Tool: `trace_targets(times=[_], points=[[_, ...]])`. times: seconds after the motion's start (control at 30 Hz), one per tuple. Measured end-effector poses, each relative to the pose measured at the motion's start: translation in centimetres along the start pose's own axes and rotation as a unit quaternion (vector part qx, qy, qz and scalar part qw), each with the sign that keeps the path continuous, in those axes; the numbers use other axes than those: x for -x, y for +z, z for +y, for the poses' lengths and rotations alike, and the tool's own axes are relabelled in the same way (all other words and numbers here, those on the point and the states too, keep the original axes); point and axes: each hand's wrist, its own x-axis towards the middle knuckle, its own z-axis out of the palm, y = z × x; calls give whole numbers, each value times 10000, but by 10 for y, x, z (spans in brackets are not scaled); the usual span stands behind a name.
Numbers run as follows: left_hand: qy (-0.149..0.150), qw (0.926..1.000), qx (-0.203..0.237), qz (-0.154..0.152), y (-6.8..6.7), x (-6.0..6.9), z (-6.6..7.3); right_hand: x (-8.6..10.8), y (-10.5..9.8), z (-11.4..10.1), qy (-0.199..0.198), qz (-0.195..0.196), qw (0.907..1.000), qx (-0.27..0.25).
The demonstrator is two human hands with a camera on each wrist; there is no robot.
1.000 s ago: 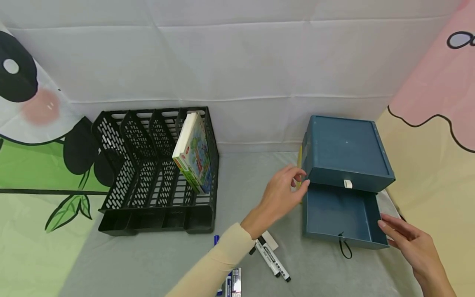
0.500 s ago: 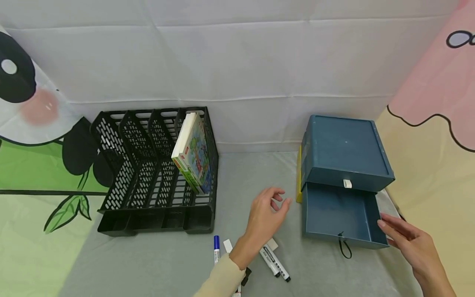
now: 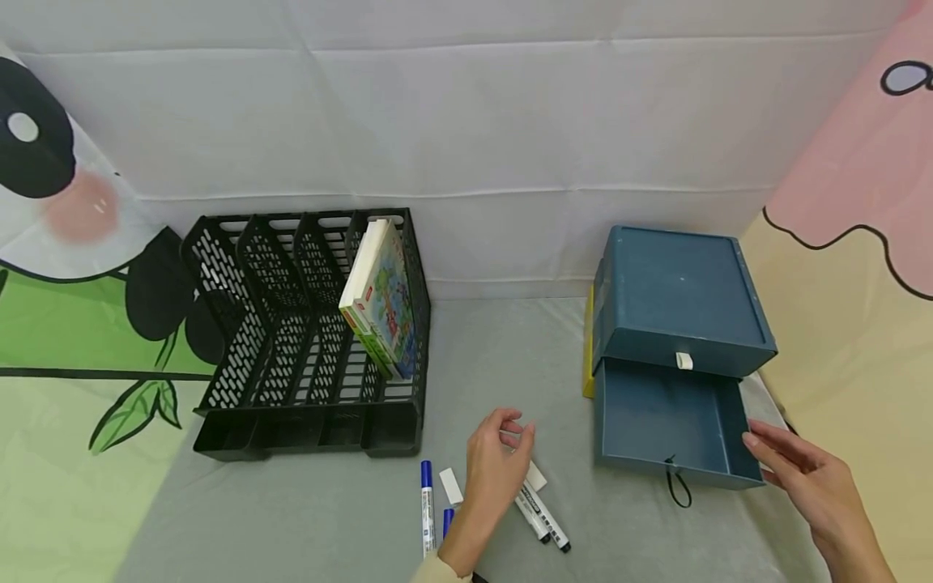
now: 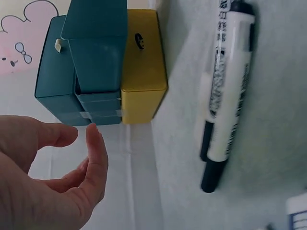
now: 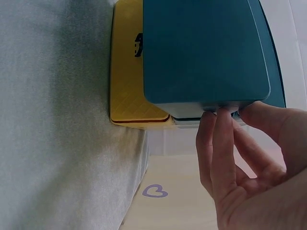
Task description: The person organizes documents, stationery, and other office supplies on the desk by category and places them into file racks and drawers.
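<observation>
My left hand (image 3: 492,465) hovers above the table, fingers bent loosely, holding nothing. Beneath and beside it lie two white markers with black caps (image 3: 541,514), seen large in the left wrist view. A blue-capped marker (image 3: 427,506) and part of another blue-capped marker (image 3: 448,520) lie to its left. My right hand (image 3: 812,478) holds the right wall of a pulled-out blue drawer (image 3: 666,417), thumb over the rim and fingers along the outside. In the right wrist view, the fingertips (image 5: 223,115) meet the drawer's side. No items show inside the drawer.
A blue drawer box (image 3: 678,287) sits above the pulled-out drawer; a yellow box (image 4: 144,62) is below. At left stands a black slotted rack (image 3: 284,340) with books (image 3: 382,304) in its right compartment. Two small white blocks (image 3: 451,487) lie near the markers.
My left hand has moved away from the blue drawer box, left and toward the front, over the markers. My right hand stays at the drawer, which has not moved.
</observation>
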Motion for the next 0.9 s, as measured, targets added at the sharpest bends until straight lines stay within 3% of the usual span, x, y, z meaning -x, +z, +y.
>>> trace_targets(times=[0.33,0.57,0.9], points=[[-849,9957,-45,374,2,20,-28,-1,-1,1,-149,4,9999,32],[-1025,9918,-191,739,0,31,-45,-2,0,2,-39,30,10000,18],[-1298,9900,-340,441,5,41,-54,-2,1,7,-88,58,9999,113]])
